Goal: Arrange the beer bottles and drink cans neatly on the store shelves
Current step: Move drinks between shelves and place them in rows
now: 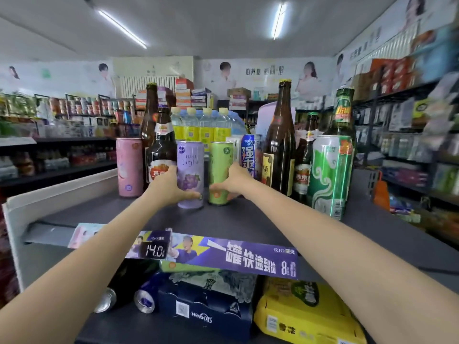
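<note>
Left fingers: we curl our left hand [171,186] round the lower half of a tall slim purple metal can printed with grapes [190,174], thumb across its front near the base, fingers wrapped behind.
Right fingers: our right hand [232,182] grips the lower part of a tall slim green metal can [219,170], thumb on its front, fingers closed round its right side.
The two cans: they stand upright, just beside each other with a narrow gap, bases on the dark grey top shelf [236,219], near its middle.
Left neighbours: a brown glass beer bottle with a red and white label [160,147] stands just behind our left hand; a taller brown glass bottle [149,112] rises behind it; a pink slim can [129,167] stands further left, apart from the purple one.
Right neighbours: a blue can with white characters [248,152] sits behind our right hand; then a tall brown glass bottle with a yellow label [279,140], a shorter brown bottle [304,155], a green glass bottle with a gold cap [342,112], and in front of it a large green and white can [330,175].
Behind the row: a pack of clear plastic bottles with yellow labels [201,125].
Shelf edge: a purple promotional strip [236,256] with a small price tag reading 14.0 [154,250].
Lower shelf: cans lying on their sides [146,294], a dark blue carton [206,304], a yellow carton [305,311].
</note>
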A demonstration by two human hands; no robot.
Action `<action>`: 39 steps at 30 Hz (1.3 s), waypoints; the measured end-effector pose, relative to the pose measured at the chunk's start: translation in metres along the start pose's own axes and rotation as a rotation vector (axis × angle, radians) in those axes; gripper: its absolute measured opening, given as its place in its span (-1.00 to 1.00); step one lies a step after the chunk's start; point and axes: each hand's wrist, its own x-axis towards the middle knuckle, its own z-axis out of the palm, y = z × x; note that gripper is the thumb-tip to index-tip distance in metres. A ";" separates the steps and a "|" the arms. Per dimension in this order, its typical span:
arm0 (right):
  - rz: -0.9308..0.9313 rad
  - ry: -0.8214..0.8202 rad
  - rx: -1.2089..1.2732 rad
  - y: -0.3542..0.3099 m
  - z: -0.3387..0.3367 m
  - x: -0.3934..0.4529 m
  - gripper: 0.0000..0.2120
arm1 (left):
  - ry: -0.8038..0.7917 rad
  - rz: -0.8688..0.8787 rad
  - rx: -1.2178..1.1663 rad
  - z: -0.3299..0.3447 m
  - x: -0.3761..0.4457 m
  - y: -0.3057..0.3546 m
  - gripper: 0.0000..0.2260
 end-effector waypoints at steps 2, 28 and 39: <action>0.013 0.021 -0.039 -0.004 0.006 0.009 -0.19 | -0.009 0.006 0.018 0.000 0.002 -0.001 -0.30; -0.440 0.550 -0.114 0.027 -0.061 -0.096 -0.61 | 0.503 0.189 0.217 0.006 -0.018 0.055 -0.59; -0.138 0.653 -0.205 0.087 -0.115 -0.111 -0.26 | 0.229 0.244 0.057 0.050 -0.031 0.084 -0.57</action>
